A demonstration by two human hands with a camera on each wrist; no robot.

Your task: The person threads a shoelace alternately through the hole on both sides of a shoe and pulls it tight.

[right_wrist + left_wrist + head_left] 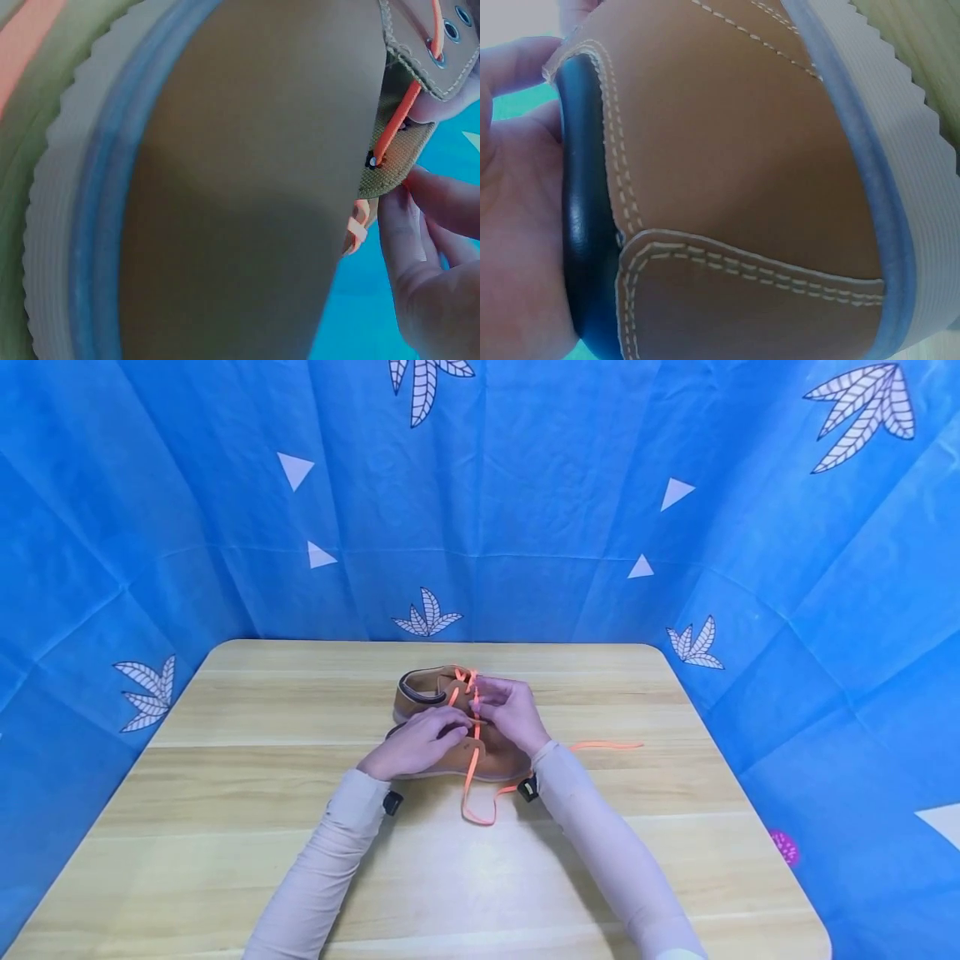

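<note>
Two brown shoes lie side by side, both with orange laces. My left hand [420,745] is over the near shoe [442,762], and its fingers grip the edge of the opening by the eyelet flap. In the left wrist view, the dark padded collar [585,202] runs past the palm. My right hand [513,714] comes in from the right, finger and thumb pinching an orange shoelace [391,127] close against the fabric tongue [386,180]. A left fingertip shows behind the eyelet flap [446,64]. The far shoe [412,697] stands just behind, laced across its front.
Loose lace loops over the wooden table [225,860] in front of the near shoe, and another lace end [607,745] lies to the right. A blue patterned curtain [525,510] encloses the table at the back and sides.
</note>
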